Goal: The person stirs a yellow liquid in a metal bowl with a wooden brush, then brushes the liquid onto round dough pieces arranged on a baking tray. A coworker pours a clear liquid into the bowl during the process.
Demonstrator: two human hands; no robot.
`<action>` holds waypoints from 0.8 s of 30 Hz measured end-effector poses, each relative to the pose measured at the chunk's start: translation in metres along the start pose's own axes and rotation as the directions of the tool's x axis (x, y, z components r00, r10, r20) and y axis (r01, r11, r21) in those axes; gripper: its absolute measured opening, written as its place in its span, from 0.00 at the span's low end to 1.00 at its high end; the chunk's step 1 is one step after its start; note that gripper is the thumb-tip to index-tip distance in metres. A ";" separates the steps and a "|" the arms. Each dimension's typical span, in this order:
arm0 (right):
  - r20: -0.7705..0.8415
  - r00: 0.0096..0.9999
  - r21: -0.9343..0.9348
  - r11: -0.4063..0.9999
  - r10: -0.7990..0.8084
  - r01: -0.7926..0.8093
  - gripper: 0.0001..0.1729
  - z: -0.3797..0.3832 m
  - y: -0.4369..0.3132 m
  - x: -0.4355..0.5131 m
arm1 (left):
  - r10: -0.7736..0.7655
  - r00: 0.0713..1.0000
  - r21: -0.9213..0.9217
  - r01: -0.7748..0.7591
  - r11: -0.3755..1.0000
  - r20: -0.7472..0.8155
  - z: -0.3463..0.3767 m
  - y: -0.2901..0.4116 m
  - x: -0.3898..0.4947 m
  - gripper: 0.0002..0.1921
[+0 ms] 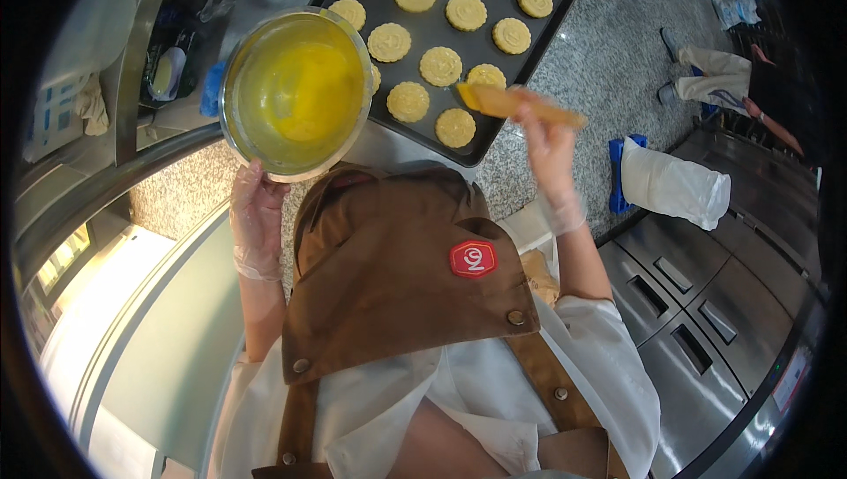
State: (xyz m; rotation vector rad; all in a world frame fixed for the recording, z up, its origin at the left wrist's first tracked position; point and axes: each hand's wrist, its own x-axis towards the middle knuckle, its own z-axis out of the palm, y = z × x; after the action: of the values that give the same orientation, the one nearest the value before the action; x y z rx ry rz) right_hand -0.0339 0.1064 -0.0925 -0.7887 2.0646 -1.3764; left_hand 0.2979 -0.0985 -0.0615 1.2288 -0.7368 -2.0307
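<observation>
A steel mixing bowl [231,118] holding yellow liquid, which looks like egg wash [311,92], is tilted in my left hand [255,214]. That hand wears a clear plastic glove and grips the near rim. My right hand [546,141], gloved too, holds a pastry brush [499,100] by its wooden handle. The brush's yellow-wet tip is over the dark baking tray [423,138], close beside a scalloped round pastry [486,75]; whether they touch I cannot tell. Several similar pastries stand in rows on the tray, such as a glossy-topped one [407,102] near its front edge.
A metal counter [390,141] lies under the tray. Left are a steel shelf edge [129,75] and a plastic container [89,36]. Stainless drawers [675,294] stand at right, near a white sack [675,181] on a blue support [617,174]. Other people [721,75] are at upper right.
</observation>
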 end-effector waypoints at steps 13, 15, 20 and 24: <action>0.300 0.909 -0.526 0.744 -0.290 0.412 0.14 -0.002 -0.011 -0.013 | -0.017 1.000 0.023 0.016 1.000 0.006 0.007 0.003 0.002 0.08; 0.166 0.980 -0.246 0.958 -0.110 0.149 0.14 -0.005 -0.004 -0.011 | -0.010 1.000 0.018 0.010 1.000 0.006 0.006 0.001 0.003 0.08; -0.218 0.974 -0.051 0.997 -0.067 0.057 0.13 -0.039 0.024 0.047 | -0.007 0.999 0.013 0.006 1.000 0.040 0.006 0.003 0.005 0.08; -0.101 0.937 -0.376 0.885 -0.333 0.274 0.14 -0.029 0.015 0.070 | -0.003 1.000 0.020 0.003 1.000 -0.004 0.007 0.003 0.003 0.06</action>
State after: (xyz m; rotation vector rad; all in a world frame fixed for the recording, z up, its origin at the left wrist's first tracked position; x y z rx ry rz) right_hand -0.1052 0.0790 -0.1042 -1.2371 2.4419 -1.2700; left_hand 0.2914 -0.1024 -0.0580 1.2452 -0.7559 -2.0275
